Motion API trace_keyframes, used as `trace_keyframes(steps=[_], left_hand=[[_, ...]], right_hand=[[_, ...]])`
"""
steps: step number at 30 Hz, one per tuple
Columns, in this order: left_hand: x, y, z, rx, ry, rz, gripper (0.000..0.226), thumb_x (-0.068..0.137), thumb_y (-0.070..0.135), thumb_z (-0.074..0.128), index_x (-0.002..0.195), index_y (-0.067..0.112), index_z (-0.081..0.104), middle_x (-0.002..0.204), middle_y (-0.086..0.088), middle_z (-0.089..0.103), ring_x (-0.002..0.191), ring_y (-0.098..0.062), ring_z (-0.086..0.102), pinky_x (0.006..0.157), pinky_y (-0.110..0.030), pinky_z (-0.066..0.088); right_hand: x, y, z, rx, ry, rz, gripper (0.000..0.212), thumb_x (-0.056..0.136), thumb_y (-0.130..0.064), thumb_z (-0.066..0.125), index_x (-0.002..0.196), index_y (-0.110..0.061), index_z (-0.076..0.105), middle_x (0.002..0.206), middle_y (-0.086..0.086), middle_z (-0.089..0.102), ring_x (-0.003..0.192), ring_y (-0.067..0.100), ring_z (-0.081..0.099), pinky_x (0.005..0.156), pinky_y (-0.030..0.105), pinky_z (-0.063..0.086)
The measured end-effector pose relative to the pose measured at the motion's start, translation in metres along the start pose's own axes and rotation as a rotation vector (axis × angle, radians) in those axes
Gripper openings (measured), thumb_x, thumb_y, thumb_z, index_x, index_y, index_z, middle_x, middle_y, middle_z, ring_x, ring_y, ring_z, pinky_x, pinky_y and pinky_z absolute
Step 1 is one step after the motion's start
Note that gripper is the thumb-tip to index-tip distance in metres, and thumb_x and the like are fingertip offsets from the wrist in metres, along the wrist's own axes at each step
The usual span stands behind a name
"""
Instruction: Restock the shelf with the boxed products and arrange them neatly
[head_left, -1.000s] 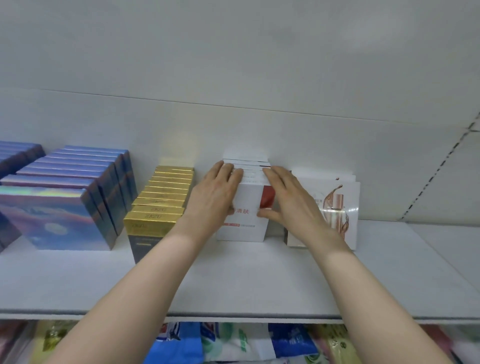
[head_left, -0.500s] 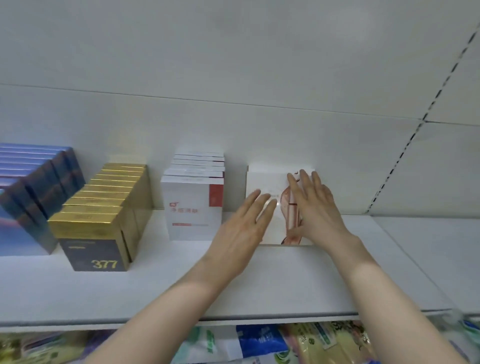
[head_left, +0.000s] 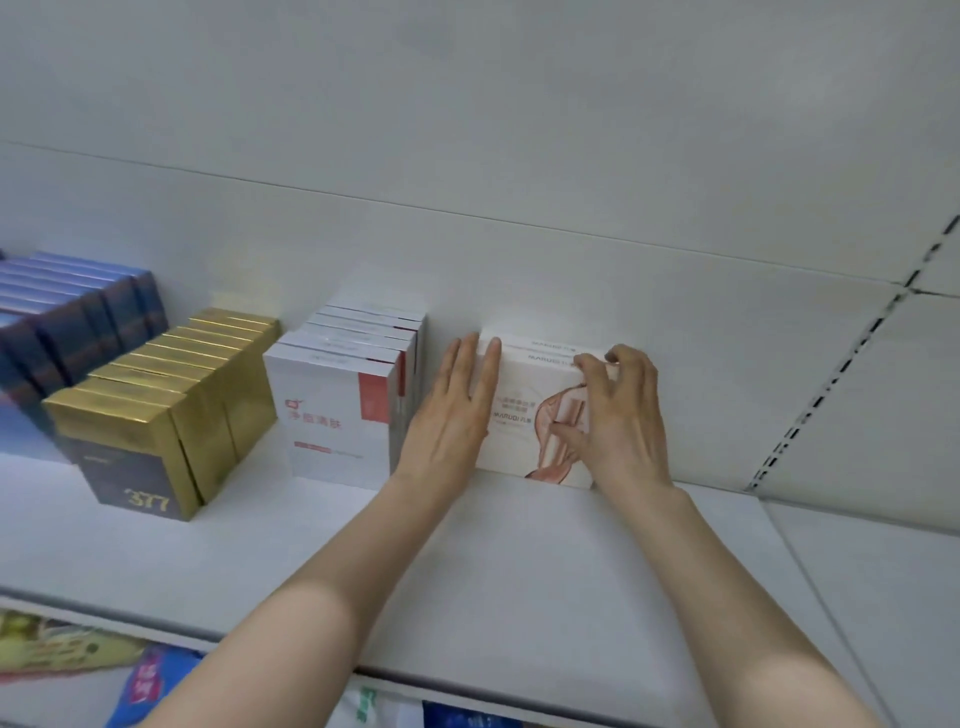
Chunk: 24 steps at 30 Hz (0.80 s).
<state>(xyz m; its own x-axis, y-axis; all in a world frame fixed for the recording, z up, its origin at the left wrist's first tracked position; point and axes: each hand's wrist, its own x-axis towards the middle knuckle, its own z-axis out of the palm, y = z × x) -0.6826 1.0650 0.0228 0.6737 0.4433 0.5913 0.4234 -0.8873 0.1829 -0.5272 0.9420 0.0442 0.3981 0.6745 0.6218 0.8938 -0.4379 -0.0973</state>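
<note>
Shelf (head_left: 519, 571): white and flat, with four rows of boxes standing upright on it, each row running back toward the rear panel (head_left: 519, 156).
Cream boxes (head_left: 524, 395): the rightmost row, a short one with a pink figure printed on the front face. They stand toward the back of the shelf, between the two hands.
Left hand (head_left: 452, 415): fingers straight and together, palm laid flat against the left side of the cream boxes. It fills the gap between them and the white boxes and grips nothing.
Right hand (head_left: 618, 415): fingers curled over the top right edge of the cream boxes, thumb pressed on the front face, so it pinches the front of the row.
White boxes (head_left: 332, 415): a row with a red patch on the front, just left of the left hand.
Gold boxes (head_left: 156, 400): a longer row further left, reaching nearer the shelf's front edge. The front one has a dark face with gold digits.
Blue boxes (head_left: 67, 322): far left, partly cut off by the frame.
Lower shelf: coloured packets (head_left: 62, 649) show below the front edge, too blurred to read.
Upright (head_left: 831, 374): a slotted strip on the right, at the join between panels.
</note>
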Motion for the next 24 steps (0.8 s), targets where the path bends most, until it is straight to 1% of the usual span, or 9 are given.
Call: trace_keyframes(steps=[1,4,6,9,13,16,18,21,24], left_hand=[[0.004,0.001,-0.002,-0.030,-0.014,-0.027,0.106,0.070,-0.004,0.077,0.152,0.011,0.011,0.156,-0.020,0.017,0.136,-0.038,0.035,0.096,-0.043,0.050],[0.016,0.007,-0.008,-0.058,-0.058,-0.095,0.095,0.077,0.001,0.073,0.150,0.016,0.014,0.156,-0.016,0.016,0.099,-0.037,0.059,0.069,-0.040,0.053],[0.021,0.009,-0.006,-0.064,-0.066,-0.130,0.087,0.082,0.002,0.067,0.149,0.018,0.014,0.156,-0.016,0.015,0.083,-0.041,0.061,0.063,-0.040,0.052],[0.023,0.009,-0.002,-0.058,-0.061,-0.159,0.084,0.083,-0.003,0.061,0.146,0.022,0.012,0.156,-0.014,0.016,0.072,-0.041,0.061,0.059,-0.042,0.052],[0.023,0.008,-0.003,-0.080,-0.045,-0.148,0.078,0.081,-0.006,0.062,0.144,0.019,0.024,0.153,-0.016,0.021,0.078,-0.041,0.061,0.060,-0.040,0.051],[0.024,0.007,-0.005,-0.077,-0.024,-0.121,0.074,0.079,-0.008,0.062,0.142,0.016,0.031,0.151,-0.018,0.024,0.095,-0.036,0.059,0.065,-0.033,0.044],[0.023,0.006,-0.004,-0.055,-0.017,-0.098,0.074,0.078,-0.009,0.064,0.141,0.014,0.032,0.150,-0.020,0.025,0.107,-0.035,0.054,0.070,-0.031,0.045],[0.024,0.006,-0.005,-0.013,-0.033,-0.097,0.079,0.073,-0.011,0.067,0.139,0.012,0.031,0.150,-0.021,0.025,0.107,-0.037,0.054,0.070,-0.036,0.050],[0.025,0.007,-0.008,0.014,-0.068,-0.116,0.081,0.072,-0.011,0.067,0.140,0.011,0.030,0.150,-0.019,0.024,0.102,-0.036,0.055,0.063,-0.034,0.046]], right_hand=[[0.002,0.002,-0.003,0.033,0.006,0.025,0.082,0.063,-0.031,0.090,0.130,-0.007,0.049,0.136,0.021,0.038,0.129,0.038,0.034,0.103,0.048,0.044],[0.007,0.003,-0.011,0.157,-0.072,0.119,0.072,0.083,-0.030,0.076,0.142,-0.009,0.040,0.147,0.019,0.026,0.126,0.038,0.042,0.099,0.039,0.041],[0.009,0.002,-0.014,0.198,-0.130,0.162,0.068,0.087,-0.028,0.072,0.143,-0.010,0.038,0.150,0.016,0.023,0.119,0.037,0.049,0.096,0.035,0.040],[0.009,0.005,-0.017,0.193,-0.157,0.156,0.063,0.090,-0.026,0.069,0.143,-0.011,0.039,0.150,0.013,0.023,0.116,0.036,0.051,0.095,0.034,0.040],[0.008,0.008,-0.013,0.051,-0.139,0.064,0.064,0.087,-0.031,0.070,0.140,-0.005,0.043,0.144,0.019,0.034,0.121,0.037,0.045,0.094,0.041,0.045],[0.010,0.009,-0.008,-0.066,-0.104,-0.016,0.063,0.080,-0.030,0.077,0.131,-0.001,0.052,0.131,0.024,0.050,0.114,0.043,0.050,0.092,0.049,0.050],[0.009,0.012,-0.005,-0.108,-0.088,-0.044,0.062,0.081,-0.032,0.075,0.130,-0.002,0.053,0.128,0.023,0.053,0.118,0.044,0.050,0.094,0.050,0.049],[0.008,0.015,-0.004,-0.101,-0.079,-0.050,0.061,0.085,-0.035,0.071,0.133,-0.004,0.050,0.132,0.021,0.051,0.127,0.042,0.044,0.099,0.049,0.047],[0.007,0.015,-0.002,-0.061,-0.089,-0.047,0.062,0.086,-0.034,0.071,0.135,-0.004,0.048,0.134,0.020,0.048,0.128,0.040,0.042,0.097,0.045,0.049]])
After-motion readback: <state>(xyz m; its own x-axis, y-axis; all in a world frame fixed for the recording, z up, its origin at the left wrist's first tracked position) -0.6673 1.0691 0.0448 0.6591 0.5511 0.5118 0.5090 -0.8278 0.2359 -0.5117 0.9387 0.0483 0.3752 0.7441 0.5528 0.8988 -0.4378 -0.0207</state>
